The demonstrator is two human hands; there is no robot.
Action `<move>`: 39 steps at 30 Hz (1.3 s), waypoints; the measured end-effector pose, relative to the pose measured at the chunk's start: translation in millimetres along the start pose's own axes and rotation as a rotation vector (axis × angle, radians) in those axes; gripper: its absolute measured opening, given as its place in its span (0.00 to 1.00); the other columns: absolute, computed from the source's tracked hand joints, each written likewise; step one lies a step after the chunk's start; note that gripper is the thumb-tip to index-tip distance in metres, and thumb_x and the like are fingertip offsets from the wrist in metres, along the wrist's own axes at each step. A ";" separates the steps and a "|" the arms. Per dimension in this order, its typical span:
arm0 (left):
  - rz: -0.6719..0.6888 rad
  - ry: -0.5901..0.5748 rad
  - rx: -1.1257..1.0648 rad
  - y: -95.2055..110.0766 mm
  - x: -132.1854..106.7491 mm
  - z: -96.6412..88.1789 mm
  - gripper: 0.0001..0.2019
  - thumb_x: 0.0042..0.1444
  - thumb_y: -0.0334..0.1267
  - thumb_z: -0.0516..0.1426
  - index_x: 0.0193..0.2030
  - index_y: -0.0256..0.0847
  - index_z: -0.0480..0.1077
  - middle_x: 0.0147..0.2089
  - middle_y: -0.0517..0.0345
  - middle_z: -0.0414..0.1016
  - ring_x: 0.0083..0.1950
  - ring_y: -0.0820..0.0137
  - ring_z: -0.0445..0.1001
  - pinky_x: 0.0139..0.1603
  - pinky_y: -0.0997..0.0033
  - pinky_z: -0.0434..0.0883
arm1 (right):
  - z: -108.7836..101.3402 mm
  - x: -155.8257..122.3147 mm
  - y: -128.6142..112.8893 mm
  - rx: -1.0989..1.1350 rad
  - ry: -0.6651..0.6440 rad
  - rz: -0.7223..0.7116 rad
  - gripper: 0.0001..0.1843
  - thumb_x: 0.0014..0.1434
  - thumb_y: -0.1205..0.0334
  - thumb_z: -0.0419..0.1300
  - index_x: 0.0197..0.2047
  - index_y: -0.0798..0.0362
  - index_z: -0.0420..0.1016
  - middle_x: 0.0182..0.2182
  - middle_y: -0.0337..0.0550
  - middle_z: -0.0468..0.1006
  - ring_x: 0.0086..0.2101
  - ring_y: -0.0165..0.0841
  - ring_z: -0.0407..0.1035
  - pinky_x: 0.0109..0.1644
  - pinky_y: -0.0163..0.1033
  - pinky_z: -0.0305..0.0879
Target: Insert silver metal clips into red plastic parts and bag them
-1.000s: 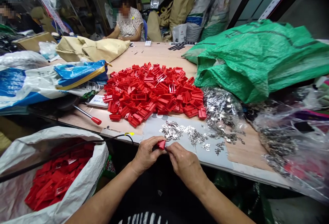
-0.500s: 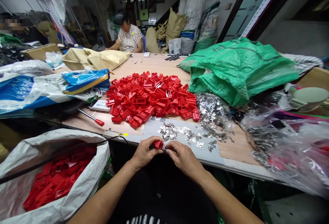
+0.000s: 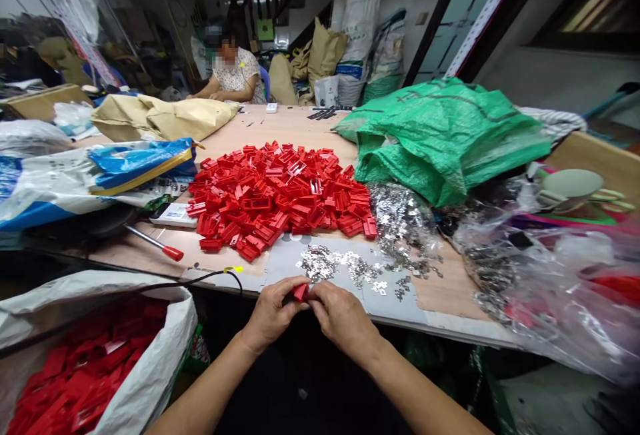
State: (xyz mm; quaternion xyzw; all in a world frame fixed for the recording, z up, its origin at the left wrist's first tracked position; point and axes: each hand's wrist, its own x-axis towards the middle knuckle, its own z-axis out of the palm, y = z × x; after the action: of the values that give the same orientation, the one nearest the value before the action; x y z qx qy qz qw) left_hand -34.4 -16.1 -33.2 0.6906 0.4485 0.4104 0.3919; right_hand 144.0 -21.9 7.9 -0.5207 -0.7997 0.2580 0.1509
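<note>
My left hand point(image 3: 274, 310) pinches a small red plastic housing point(image 3: 301, 292) between thumb and fingers, just off the table's front edge. My right hand point(image 3: 344, 318) is closed with its fingertips against the housing's right side; what they hold, if anything, is hidden. Just beyond both hands, small flat metal plates point(image 3: 319, 263) lie scattered on a grey sheet point(image 3: 285, 268). Behind them rises a heap of similar red plastic housings point(image 3: 280, 205). A clear bag of metal pieces point(image 3: 403, 215) spills out to the right of the heap.
At lower left a white sack point(image 3: 175, 328) holds more red housings. A red-handled tool point(image 3: 170, 252) and a black cable point(image 3: 200, 276) lie near the table edge. A green woven sack point(image 3: 440, 135) and plastic bags point(image 3: 560, 288) occupy the right. A person point(image 3: 235, 78) sits across the table.
The view has swung slightly to the right. My right fingers have closed in on the housing; the thin dark piece visible between them before is now hidden.
</note>
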 end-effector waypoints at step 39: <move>-0.718 0.336 -1.487 84.9 -36.2 15.0 0.13 0.64 0.33 0.50 0.31 0.32 0.72 0.35 0.50 0.78 0.36 0.70 0.78 0.50 0.63 0.75 | -21.7 -36.7 -30.1 0.428 -0.017 -0.117 0.19 0.68 0.51 0.45 0.53 0.48 0.70 0.27 0.38 0.74 0.28 0.29 0.68 0.35 0.33 0.63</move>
State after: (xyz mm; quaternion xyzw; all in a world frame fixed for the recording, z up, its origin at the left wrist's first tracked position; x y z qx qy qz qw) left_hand -4.8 -77.5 30.9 -0.0022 0.3060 0.5467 0.7794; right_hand 147.5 -59.5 43.9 -0.4272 -0.7568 0.4172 0.2658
